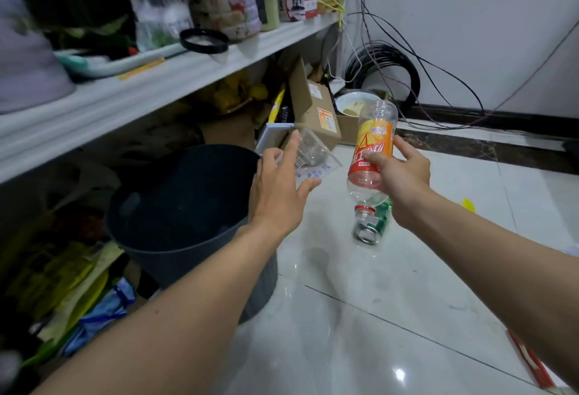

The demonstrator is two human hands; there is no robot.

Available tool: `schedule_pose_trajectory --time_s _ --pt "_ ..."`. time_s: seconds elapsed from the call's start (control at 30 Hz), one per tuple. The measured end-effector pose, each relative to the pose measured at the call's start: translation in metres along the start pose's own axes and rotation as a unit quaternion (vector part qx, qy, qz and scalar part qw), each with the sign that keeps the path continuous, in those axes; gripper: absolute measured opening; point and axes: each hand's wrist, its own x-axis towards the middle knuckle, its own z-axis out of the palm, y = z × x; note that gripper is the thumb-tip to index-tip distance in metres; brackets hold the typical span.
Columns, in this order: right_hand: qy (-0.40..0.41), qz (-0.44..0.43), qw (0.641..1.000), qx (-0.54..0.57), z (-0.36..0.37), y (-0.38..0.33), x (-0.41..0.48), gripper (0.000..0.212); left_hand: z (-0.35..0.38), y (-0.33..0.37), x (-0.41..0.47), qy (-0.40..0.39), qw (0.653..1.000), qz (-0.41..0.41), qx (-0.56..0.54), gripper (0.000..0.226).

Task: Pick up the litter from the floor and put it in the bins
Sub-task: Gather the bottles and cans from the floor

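Early going, I judge: your left grip [282, 181] is spread with the cup [313, 155] at its fingers beside the bin [175, 206], your right grip [401, 175] clasps the bottle [374, 141] aloft, and a can [372, 227] waits on the floor [407, 300].

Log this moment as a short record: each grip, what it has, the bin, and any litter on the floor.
left grip: fingers straight, touching a clear plastic cup near the bin's rim
right grip: holds a clear plastic bottle with orange label, cap end down
bin: dark grey round plastic bin, open top, standing under the white shelf
litter on floor: green metal can lying on its side on the white tiled floor, below the bottle
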Motion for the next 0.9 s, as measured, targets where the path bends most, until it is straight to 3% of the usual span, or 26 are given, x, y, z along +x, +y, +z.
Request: schedule_pose_trajectory --time_s 0.27,0.43,0.67,0.9 --pt "-0.083 -0.008 0.995 0.046 0.072 -0.014 -0.022 0.069 -0.069 -0.029 0.006 0.069 0.995 -0.066 -0.02 0.072" --pt "-0.143 0.018 0.989 0.024 0.109 -0.001 -0.04 0.068 -0.075 -0.048 -0.01 0.009 0.993 -0.106 -0.053 0.071" --pt "-0.153 0.028 0.987 0.025 0.125 0.004 -0.04 0.067 -0.097 -0.075 -0.02 -0.006 0.993 -0.093 0.067 0.065" --pt "-0.177 0.02 0.984 -0.012 0.157 0.005 -0.053 0.071 -0.112 -0.093 -0.029 0.002 0.973 -0.094 0.211 0.061"
